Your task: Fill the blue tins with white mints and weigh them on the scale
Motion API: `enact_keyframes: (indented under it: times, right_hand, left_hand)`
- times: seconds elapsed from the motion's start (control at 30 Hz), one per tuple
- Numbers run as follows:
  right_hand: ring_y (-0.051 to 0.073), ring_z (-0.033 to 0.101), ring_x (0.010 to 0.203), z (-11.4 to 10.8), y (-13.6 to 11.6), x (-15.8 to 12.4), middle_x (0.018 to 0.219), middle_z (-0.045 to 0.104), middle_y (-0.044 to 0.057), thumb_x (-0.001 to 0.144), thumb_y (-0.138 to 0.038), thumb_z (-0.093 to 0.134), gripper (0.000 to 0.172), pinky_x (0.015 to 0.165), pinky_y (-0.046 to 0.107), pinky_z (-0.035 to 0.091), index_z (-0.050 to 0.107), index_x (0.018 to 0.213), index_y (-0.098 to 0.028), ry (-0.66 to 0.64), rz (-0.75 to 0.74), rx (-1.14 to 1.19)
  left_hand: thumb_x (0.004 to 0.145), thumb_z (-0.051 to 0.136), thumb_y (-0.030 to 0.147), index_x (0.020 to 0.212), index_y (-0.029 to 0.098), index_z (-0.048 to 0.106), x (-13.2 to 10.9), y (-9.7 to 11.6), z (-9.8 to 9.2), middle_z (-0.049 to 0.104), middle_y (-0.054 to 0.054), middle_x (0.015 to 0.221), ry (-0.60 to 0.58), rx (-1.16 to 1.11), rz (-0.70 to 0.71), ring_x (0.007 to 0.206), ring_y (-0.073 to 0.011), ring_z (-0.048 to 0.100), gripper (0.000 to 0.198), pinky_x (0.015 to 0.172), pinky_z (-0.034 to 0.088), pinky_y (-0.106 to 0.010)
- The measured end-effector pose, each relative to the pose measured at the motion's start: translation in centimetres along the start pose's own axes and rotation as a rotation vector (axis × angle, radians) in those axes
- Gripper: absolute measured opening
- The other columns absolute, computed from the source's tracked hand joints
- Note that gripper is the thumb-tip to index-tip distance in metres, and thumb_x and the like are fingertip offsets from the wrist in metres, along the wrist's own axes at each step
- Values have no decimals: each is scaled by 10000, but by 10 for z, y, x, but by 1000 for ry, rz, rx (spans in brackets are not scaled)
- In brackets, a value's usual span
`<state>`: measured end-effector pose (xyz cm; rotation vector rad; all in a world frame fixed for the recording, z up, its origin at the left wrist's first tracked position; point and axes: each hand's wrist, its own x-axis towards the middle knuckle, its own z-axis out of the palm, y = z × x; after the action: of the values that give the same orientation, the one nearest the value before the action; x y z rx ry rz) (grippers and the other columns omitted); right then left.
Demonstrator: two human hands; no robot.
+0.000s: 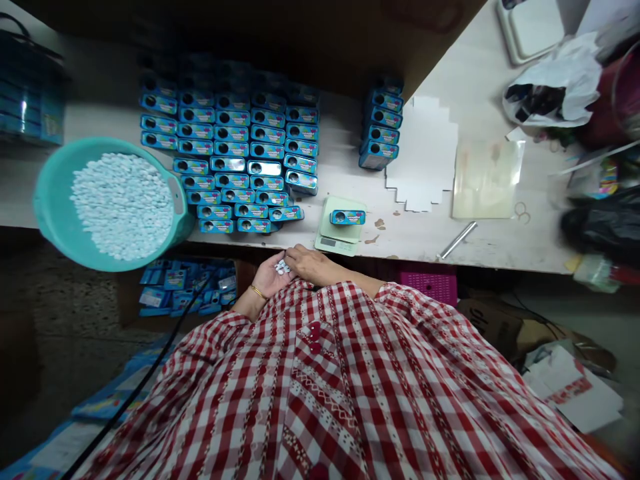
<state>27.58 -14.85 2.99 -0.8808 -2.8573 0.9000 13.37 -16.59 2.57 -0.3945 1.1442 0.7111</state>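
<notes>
Left hand (267, 277) cups white pellets (283, 268); right hand (313, 263) touches them.

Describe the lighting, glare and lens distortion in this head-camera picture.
Head view: the tabletop is evenly lit, but the top edge and the floor at lower left sink into shadow; glare whitens the clear plastic sheet; the wide lens bows the table edge and stretches the teal basin; the left hand, cupping white pellets, and the right hand are small but sharp.
</notes>
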Motion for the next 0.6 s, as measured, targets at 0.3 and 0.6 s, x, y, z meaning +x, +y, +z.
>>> enact_keyframes:
  times: [0.3,0.6]
  right_hand:
    - [201,495,976,4,4,-3,1029,567,114,911,-134,431,160,718,300,491,558,1007,-119,37,-28,45]
    - [159,575,827,4,45,-87,862,627,57,895,-274,482,152,766,325,511,606,924,-190,810,416,339]
  left_hand:
    - [901,368,137,729,95,625,5,-3,-2,637,-53,607,-30,28,-30,633,-148,651,312,752,557,-312]
    - [890,401,140,787,82,648,6,-2,2,703,-132,803,-2,66,-19,753,-173,680,274,679,558,-262]
